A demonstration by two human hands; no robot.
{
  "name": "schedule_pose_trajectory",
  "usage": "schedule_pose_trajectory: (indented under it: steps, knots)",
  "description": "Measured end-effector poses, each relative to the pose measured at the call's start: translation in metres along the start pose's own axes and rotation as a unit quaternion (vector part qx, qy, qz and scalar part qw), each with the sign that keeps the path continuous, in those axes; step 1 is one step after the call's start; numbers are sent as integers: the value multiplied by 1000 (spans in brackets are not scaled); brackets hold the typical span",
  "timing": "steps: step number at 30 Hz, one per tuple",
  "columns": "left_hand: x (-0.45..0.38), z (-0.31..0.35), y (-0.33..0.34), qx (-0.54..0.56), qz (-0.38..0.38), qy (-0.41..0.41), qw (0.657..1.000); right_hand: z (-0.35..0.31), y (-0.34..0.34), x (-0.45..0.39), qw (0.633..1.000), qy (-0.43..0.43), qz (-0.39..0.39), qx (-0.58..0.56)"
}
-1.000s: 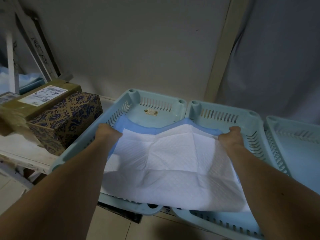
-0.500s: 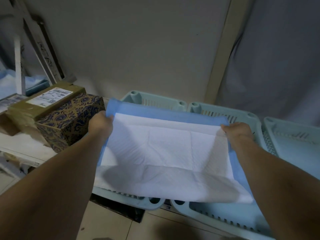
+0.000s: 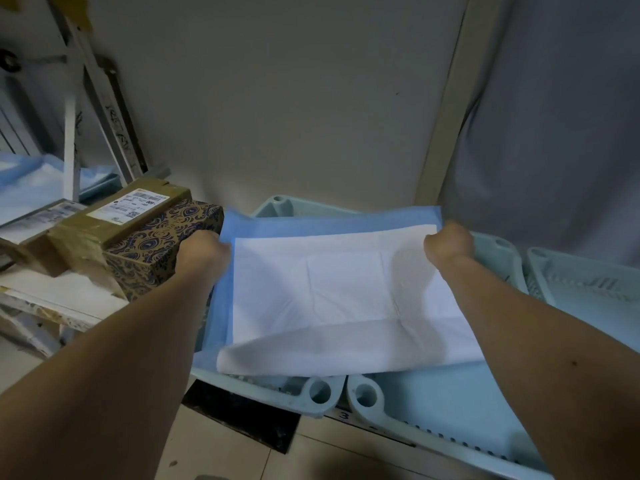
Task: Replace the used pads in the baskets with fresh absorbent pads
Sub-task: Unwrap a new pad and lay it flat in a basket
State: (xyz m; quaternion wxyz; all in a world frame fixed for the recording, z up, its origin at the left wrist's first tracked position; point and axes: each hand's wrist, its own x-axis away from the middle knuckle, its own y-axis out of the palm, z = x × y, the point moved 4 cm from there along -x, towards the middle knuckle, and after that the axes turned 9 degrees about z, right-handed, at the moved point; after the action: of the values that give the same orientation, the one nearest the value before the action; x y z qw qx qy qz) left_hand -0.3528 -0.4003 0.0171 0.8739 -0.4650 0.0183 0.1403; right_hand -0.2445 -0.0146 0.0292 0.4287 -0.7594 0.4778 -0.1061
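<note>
Two hands gripping one pad (image 3: 332, 292), stretched flat btwn them over the left basket (image 3: 277, 202). Left hand (image 3: 204, 252) is pinching the pad's far-left blue edge, fist closed on it. Right hand (image 3: 450, 244) is clamping the far-right corner, also closed. Pad is sitting white side up w/ blue border showing at back and left; near edge is drooping over the basket's front rim. Middle basket (image 3: 433, 410) is touching the left one. Patterned box (image 3: 162, 244) is sitting just beside the left hand.

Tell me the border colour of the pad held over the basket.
Blue, around a white centre; head view.
</note>
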Motion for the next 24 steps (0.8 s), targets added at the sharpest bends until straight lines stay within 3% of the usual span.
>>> schedule_pose_trajectory:
  steps: [4, 9, 14, 19, 24]
  knots:
    - [0, -6, -4, -46, -3, -19, 999, -22, 10, 8, 998, -60, -7, 30]
    - [1, -20, -1, -79, -20, -37, 996, -28, 16, 13, 998, -46, 14, 34]
    - [8, -21, -2, -119, 24, -28, 992, -30, 21, 15, 998, -66, -7, 5]
    - [1, -26, 3, -118, 27, -43, 992, -24, 23, 16, 999, -35, 4, 0]
    - [2, -18, 13, -123, -33, -42, 991, -13, 30, 17, 999, 11, -27, -17]
